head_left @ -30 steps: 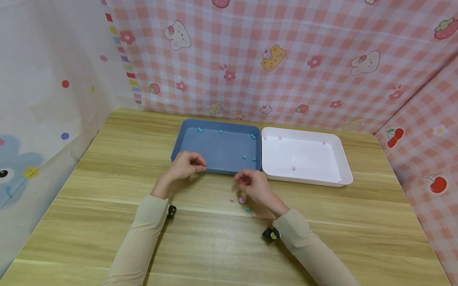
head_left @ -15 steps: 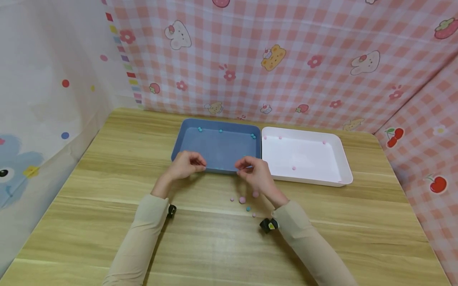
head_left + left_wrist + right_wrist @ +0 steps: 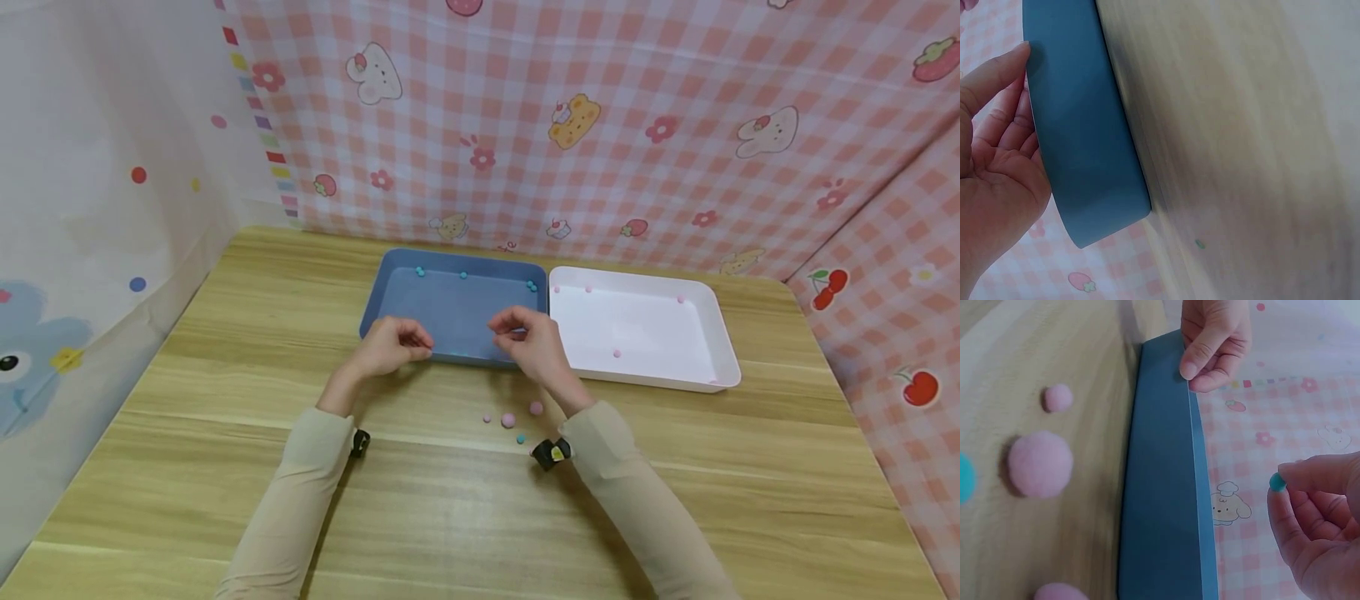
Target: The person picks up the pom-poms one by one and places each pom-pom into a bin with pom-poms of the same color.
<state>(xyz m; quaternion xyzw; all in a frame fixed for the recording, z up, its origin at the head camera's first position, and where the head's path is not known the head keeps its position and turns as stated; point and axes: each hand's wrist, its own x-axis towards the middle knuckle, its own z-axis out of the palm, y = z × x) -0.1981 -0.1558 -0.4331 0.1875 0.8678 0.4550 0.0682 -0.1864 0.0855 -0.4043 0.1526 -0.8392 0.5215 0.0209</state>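
Note:
My right hand (image 3: 531, 343) pinches a small teal pompom (image 3: 1277, 482) between thumb and fingertip, over the near right part of the blue tray (image 3: 453, 304). The near rim of that tray sits between the thumb and fingers of my left hand (image 3: 392, 346); in the left wrist view the thumb tip lies right at the rim, with the other fingers behind the wall. Several teal pompoms (image 3: 463, 275) lie inside along the far wall. On the table in front are pink pompoms (image 3: 507, 421) of different sizes and one teal pompom (image 3: 521, 438).
A white tray (image 3: 723, 358) stands against the blue tray's right side, with several small pink pompoms (image 3: 617, 354) in it. The wooden table (image 3: 420, 500) ends at a pink checked cloth (image 3: 517, 192) behind the trays.
My right hand has moved forward from the tray's near edge to over its inside, uncovering a pink pompom on the table. My left hand has stayed at the rim.

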